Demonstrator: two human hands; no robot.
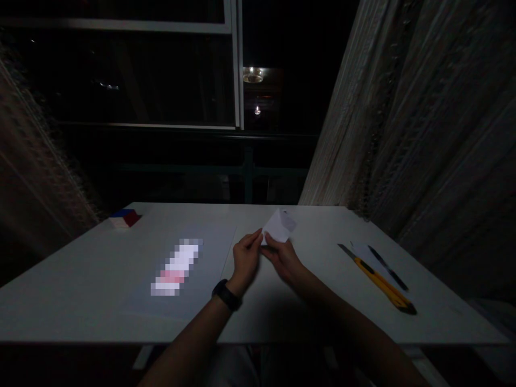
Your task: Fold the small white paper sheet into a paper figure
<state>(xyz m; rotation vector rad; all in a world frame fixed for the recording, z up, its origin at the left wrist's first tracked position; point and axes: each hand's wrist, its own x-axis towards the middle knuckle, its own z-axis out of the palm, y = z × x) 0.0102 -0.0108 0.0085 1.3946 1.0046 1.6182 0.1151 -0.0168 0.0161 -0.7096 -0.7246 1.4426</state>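
Observation:
A small folded piece of white paper (277,224) is held up over the middle of the table between both hands. My left hand (246,257), with a dark watch (226,295) on its wrist, pinches the paper's lower left corner. My right hand (283,258) grips the bottom edge, its thumb lying on the near face and its fingers behind. The fingertips of both hands are close together at that corner. The far side of the paper is hidden.
On the white table (318,322), a yellow utility knife (381,285), a dark pen (387,267) and a white strip lie at right. A blurred-out bright screen (177,267) rests on a paper sheet (213,269) at left. A coloured cube (124,218) sits far left. Curtains (342,107) flank the window.

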